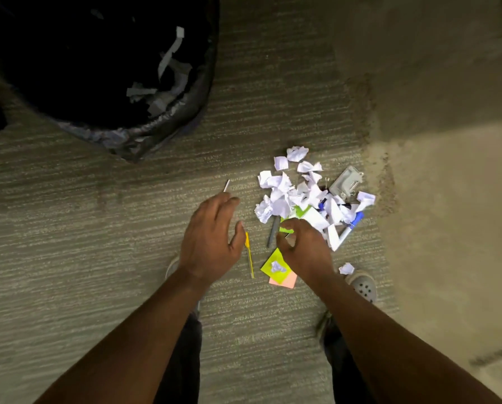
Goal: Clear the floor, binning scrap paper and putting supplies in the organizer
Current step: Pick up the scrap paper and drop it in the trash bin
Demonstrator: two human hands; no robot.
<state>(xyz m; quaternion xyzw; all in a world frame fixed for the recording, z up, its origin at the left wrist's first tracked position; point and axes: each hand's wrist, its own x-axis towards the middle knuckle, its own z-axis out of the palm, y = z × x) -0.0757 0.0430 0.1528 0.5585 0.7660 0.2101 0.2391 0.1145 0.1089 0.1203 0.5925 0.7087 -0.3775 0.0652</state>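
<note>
My right hand (pixel 303 252) curled at the near edge of the scrap paper (pixel 290 196), grip contents unclear, while my left hand (pixel 212 240) hovered spread, ready to gather.

grey-beige ribbed carpet floor (pixel 98 228) | black plastic-lined round bin (pixel 133 135) (pale scraps inside) | white crumpled paper scraps (pixel 287 193) | thin yellow plastic pen (pixel 249 255) | lime square sticky note (pixel 270 265) over pink one (pixel 286 282) | slim grey marker (pixel 273 231) | blue-capped white marker (pixel 350 227)
</note>
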